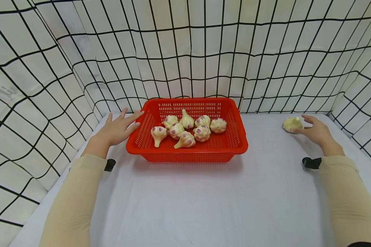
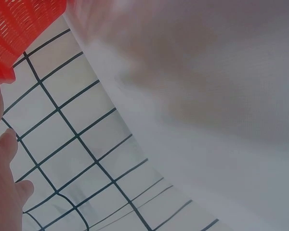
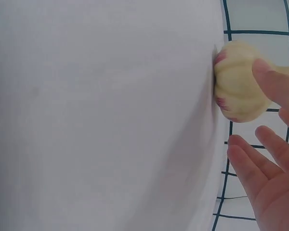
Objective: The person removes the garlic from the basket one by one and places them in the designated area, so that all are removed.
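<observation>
A garlic bulb [image 1: 291,124] sits on the white tabletop at the right, its purple-tinged base down. Beside it is my right hand [image 1: 317,131], the thumb overlapping the bulb in the right wrist view while the other fingers [image 3: 274,149] are spread apart from it. My left hand [image 1: 119,128] is at the left end of a red plastic basket [image 1: 187,156], its straight fingers spread and the tips right at the rim. Inside the basket lie several garlic bulbs [image 1: 176,131], white with purple streaks. The left wrist view shows only part of that hand and the basket's edge.
White panels with a black wire grid [image 1: 204,68] close off the back and both sides of the table [image 1: 185,206]. Dark straps with a small black piece [image 1: 311,163] show at the wrists, below the hands.
</observation>
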The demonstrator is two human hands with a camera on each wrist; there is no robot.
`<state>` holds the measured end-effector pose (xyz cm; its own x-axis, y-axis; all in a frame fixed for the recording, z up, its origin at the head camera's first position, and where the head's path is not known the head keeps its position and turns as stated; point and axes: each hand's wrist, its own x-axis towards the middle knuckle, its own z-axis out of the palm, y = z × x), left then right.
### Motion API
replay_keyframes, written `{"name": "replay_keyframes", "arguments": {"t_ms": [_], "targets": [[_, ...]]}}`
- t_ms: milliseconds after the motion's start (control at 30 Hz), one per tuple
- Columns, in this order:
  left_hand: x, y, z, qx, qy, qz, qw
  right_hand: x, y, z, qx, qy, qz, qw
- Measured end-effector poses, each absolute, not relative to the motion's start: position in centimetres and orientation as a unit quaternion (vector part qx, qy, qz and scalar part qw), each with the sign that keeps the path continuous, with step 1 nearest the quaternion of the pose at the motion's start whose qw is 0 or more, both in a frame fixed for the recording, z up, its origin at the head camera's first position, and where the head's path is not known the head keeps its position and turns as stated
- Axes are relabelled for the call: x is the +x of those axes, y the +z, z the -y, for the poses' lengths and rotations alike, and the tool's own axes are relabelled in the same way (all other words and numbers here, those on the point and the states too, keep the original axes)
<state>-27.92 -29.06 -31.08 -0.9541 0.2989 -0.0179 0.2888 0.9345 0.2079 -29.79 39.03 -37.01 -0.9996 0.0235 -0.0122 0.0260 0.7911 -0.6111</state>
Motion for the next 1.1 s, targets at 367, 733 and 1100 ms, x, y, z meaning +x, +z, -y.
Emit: {"name": "replay_keyframes", "arguments": {"t_ms": [367,733,1100], "targets": [[-28.1,-31.2,29.3,0.152,0.101,-0.983,0.025,-29.2,-35.4,-39.5,-0.016,-0.308,-0.951,-0.008],[-28.3,-31.4,29.4,0.152,0.102,-0.983,0.023,-28.7,-33.4,-38.0,-0.049,-0.291,-0.955,-0.029],[-28.4,-31.5,29.4,0.154,0.094,-0.983,0.02,-28.5,-31.2,-35.7,-0.074,-0.287,-0.954,-0.04]]}}
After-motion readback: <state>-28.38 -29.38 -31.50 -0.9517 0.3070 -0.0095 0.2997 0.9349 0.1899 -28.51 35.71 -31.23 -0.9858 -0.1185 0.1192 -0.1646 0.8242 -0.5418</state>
